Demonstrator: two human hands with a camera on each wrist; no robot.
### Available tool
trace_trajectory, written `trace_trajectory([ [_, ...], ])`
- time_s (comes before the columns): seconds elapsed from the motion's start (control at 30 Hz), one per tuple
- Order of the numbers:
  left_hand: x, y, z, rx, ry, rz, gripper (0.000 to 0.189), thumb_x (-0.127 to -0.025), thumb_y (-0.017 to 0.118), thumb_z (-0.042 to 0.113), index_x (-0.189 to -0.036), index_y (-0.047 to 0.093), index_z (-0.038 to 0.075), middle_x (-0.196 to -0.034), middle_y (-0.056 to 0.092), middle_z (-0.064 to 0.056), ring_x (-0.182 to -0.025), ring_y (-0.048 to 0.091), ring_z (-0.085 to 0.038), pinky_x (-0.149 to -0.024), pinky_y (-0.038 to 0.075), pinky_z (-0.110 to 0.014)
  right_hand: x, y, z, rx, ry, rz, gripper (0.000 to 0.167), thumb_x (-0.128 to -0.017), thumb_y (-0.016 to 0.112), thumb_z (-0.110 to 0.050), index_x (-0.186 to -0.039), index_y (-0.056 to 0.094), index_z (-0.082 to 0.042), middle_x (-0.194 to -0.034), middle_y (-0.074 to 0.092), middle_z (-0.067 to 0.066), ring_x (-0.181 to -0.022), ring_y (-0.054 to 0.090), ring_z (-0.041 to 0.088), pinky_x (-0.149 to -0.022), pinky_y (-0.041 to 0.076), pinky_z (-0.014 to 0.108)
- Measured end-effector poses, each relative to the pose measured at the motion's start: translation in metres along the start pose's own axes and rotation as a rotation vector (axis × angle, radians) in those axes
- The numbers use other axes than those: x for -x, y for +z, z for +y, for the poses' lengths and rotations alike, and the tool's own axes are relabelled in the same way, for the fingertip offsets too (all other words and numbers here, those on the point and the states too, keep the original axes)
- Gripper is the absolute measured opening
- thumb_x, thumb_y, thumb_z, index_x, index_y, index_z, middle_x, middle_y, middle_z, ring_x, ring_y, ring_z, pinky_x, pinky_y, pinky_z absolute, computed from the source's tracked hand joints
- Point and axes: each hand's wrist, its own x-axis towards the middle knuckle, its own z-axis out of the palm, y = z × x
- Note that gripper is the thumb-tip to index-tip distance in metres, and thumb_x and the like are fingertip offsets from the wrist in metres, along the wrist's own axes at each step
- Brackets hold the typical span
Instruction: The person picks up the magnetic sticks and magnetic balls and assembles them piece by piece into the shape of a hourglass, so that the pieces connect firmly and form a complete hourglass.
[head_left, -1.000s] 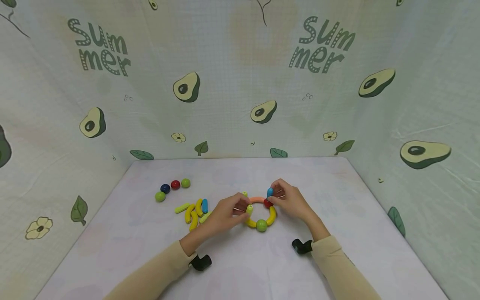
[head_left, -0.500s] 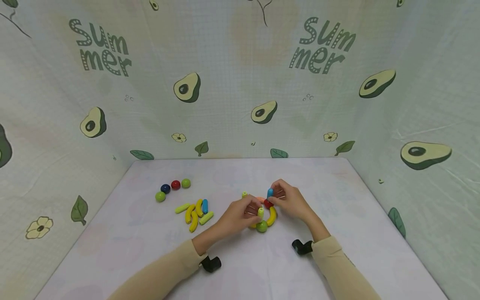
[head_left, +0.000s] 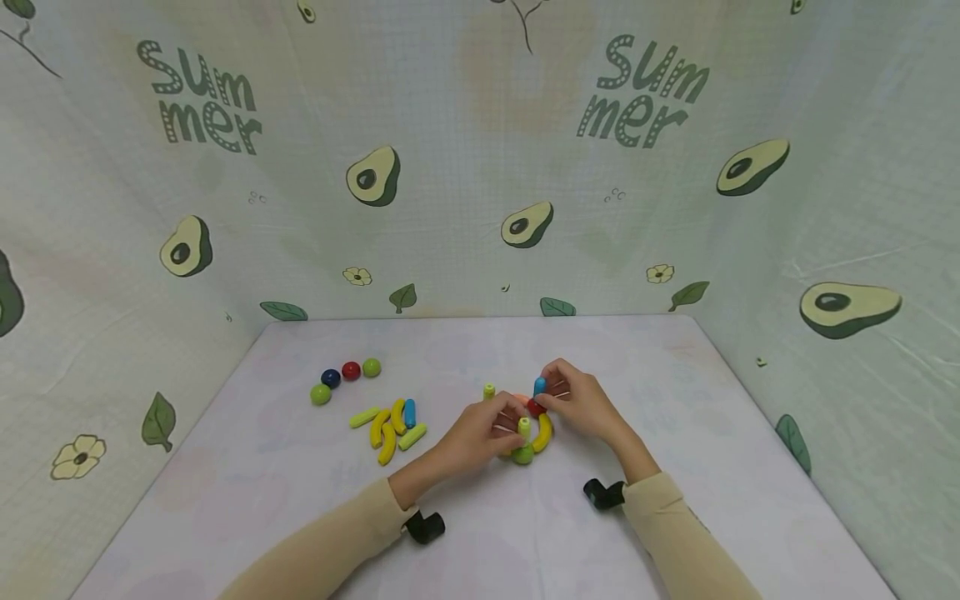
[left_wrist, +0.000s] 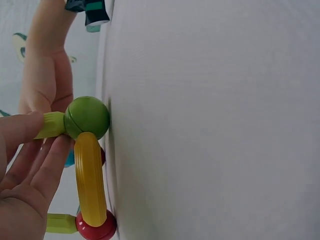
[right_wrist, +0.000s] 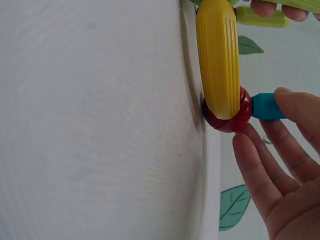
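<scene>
My left hand (head_left: 480, 429) pinches a light green rod (head_left: 524, 429) between thumb and fingertips. The rod stands end-on at the green ball (left_wrist: 87, 117), part of a ring of toy building pieces on the table. My right hand (head_left: 573, 400) pinches an upright blue rod (right_wrist: 267, 106) on the red ball (right_wrist: 235, 112). A yellow curved rod (right_wrist: 218, 60) joins these two balls. Another yellow curved rod (left_wrist: 90, 180) runs from the green ball to a second red ball (left_wrist: 96, 227), which bears another light green rod (left_wrist: 61, 223). A salmon curved rod (head_left: 520, 400) is partly hidden by my left hand.
Several loose balls, among them a dark blue ball (head_left: 331, 378), lie at the back left of the table (head_left: 465, 550). Nearer sit loose yellow curved rods (head_left: 380, 427), light green rods (head_left: 412, 437) and a blue rod (head_left: 409, 413). A printed cloth (head_left: 450, 267) walls the table.
My left hand has moved right with the light green rod, from the ring's left side to the front green ball. My right hand has stayed at the blue rod.
</scene>
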Motion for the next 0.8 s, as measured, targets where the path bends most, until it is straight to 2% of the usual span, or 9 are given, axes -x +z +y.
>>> trace_trajectory([
  [0.3,-0.0007,-0.0072,-0.0002,-0.062,-0.006,0.033,0.031,-0.097,0.078,0.005,-0.119,0.061,0.018,-0.118,0.071,0.002,-0.111,0.070,-0.009,-0.094,0.058,-0.021,-0.0012,0.0017,0.0012,0.026,0.020,0.037,0.026,-0.098,0.079,-0.013,-0.116,0.060,-0.015,-0.111,0.075,0.005,-0.104,0.073,0.025,-0.093,0.062,0.048],
  [0.53,-0.0009,-0.0077,-0.0005,-0.023,-0.024,0.002,0.032,-0.096,0.077,0.002,-0.119,0.060,0.017,-0.119,0.070,0.001,-0.112,0.070,-0.009,-0.092,0.059,-0.021,-0.0014,0.0017,0.0008,0.027,0.031,0.040,0.026,-0.098,0.079,-0.013,-0.115,0.060,-0.015,-0.111,0.074,0.004,-0.105,0.073,0.026,-0.093,0.062,0.048],
  [0.8,-0.0010,-0.0076,-0.0021,-0.028,-0.014,-0.019,0.033,-0.096,0.078,0.003,-0.119,0.060,0.017,-0.119,0.069,0.001,-0.113,0.069,-0.010,-0.091,0.060,-0.021,-0.0011,0.0026,0.0004,0.027,0.031,0.035,0.026,-0.098,0.078,-0.013,-0.116,0.060,-0.015,-0.112,0.074,0.005,-0.106,0.073,0.027,-0.093,0.062,0.048],
])
